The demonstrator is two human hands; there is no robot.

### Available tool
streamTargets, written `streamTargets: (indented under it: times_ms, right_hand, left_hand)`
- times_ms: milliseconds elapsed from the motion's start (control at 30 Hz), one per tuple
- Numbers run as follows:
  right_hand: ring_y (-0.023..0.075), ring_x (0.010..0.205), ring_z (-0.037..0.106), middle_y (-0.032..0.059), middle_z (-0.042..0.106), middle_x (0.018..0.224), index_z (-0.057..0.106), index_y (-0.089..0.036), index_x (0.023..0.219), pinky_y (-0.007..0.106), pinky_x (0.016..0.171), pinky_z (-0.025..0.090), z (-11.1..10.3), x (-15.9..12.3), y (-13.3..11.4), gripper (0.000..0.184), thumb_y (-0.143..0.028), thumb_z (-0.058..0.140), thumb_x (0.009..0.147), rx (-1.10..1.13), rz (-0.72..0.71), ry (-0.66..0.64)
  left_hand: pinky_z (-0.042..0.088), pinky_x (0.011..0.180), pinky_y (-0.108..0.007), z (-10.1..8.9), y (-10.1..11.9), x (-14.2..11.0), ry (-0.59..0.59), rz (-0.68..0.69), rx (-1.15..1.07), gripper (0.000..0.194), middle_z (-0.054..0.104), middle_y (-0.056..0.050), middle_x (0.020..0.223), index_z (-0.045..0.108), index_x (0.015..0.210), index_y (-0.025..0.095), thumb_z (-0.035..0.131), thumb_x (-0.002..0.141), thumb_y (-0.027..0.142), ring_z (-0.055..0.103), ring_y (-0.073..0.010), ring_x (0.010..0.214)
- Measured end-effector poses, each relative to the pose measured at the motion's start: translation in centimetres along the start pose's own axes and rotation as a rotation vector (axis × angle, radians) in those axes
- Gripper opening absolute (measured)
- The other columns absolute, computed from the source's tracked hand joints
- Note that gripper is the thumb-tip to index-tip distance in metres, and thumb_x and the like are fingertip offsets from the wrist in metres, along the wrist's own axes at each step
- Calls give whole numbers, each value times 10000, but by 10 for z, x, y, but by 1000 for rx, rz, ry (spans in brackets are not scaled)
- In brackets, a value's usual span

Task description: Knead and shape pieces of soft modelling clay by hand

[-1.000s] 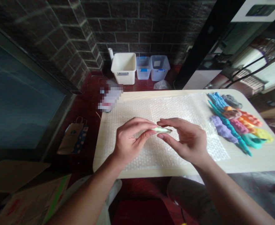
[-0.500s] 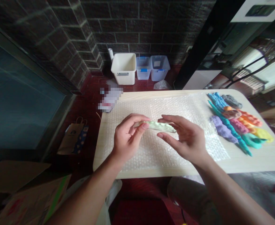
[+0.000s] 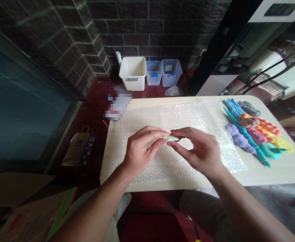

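A pale green piece of modelling clay (image 3: 171,138) is held in the air above the bubble wrap (image 3: 157,166). My left hand (image 3: 140,149) pinches its left end between thumb and fingers. From the other side, my right hand (image 3: 203,151) closes thumb and fingertips on its right end. Only a short strip of the clay shows between the fingertips; the fingers cover the rest.
Coloured clay pieces lie at the table's right, among them a long teal strip (image 3: 248,137), a purple lump (image 3: 240,138) and a blue one (image 3: 233,108). Beyond the pale table (image 3: 258,179) stand a white bin (image 3: 133,75) and clear boxes (image 3: 171,74). A paper bag (image 3: 74,148) sits left.
Both hands have come closer together. My right hand has closed from a loose, parted grip onto the clay, and less of the clay shows now.
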State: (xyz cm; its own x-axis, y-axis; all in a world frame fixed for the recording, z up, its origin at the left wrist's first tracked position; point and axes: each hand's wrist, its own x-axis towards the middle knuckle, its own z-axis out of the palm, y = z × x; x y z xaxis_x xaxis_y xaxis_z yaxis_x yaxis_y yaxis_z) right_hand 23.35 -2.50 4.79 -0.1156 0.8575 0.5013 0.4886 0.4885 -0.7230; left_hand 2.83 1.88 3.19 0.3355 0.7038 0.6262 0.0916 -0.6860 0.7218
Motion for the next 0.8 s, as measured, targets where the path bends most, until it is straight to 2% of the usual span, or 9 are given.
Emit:
streamTargets:
  times_ms: [67, 167, 233, 367, 467, 667, 800]
  right_hand:
    - [206, 868, 773, 50, 826, 1006, 782, -239, 1136, 360, 786, 614, 1, -1, -1, 239, -194, 822, 904, 70, 28, 38]
    - [217, 917, 784, 47, 836, 1022, 806, -249, 1081, 372, 824, 615, 2, -1, -2, 205, -139, 803, 908, 145, -9, 69]
    - [215, 913, 784, 41, 837, 1016, 815, -253, 1071, 369, 819, 613, 3, -1, -3, 219, -117, 804, 899, 169, -16, 75]
    - [208, 863, 774, 31, 831, 998, 813, -273, 1106, 367, 778, 602, 5, -2, -5, 270, -120, 823, 884, 207, 57, 98]
    - [213, 865, 773, 33, 830, 980, 820, -270, 1070, 379, 777, 600, 5, -1, -5, 245, -105, 814, 888, 228, 46, 90]
    - [199, 834, 755, 33, 811, 926, 812, -247, 1016, 366, 740, 587, 3, 2, -5, 203, -85, 790, 895, 208, 5, 70]
    - [192, 828, 750, 34, 807, 925, 810, -242, 1021, 357, 733, 582, 2, 2, -5, 208, -79, 785, 895, 203, -7, 43]
  left_hand:
    - [601, 920, -286, 0, 0, -1, 31, -61, -21, 177, 797, -43, 1048, 777, 1105, 211, 743, 955, 124, 747, -156, 1004]
    - [604, 927, -295, 0, 0, -3, 37, -115, -58, 163, 794, -51, 1065, 778, 1108, 212, 740, 962, 151, 748, -168, 1021]
    - [607, 933, -308, 0, 1, -5, 29, -149, -78, 150, 792, -60, 1071, 778, 1110, 215, 731, 972, 179, 749, -180, 1027]
    - [616, 917, -322, 1, 2, -6, 33, -246, -150, 141, 786, -77, 1074, 769, 1119, 214, 708, 994, 235, 755, -204, 1032]
    - [616, 905, -309, 2, 3, -7, 17, -305, -212, 146, 784, -80, 1094, 756, 1132, 213, 697, 1002, 249, 759, -206, 1041]
    - [618, 929, -331, 4, 4, -10, -39, -323, -247, 198, 787, -88, 1137, 743, 1183, 225, 712, 990, 252, 760, -226, 1075]
    - [626, 904, -322, 6, 1, -9, -2, -294, -253, 152, 791, -80, 1092, 777, 1111, 220, 752, 962, 238, 763, -217, 1040]
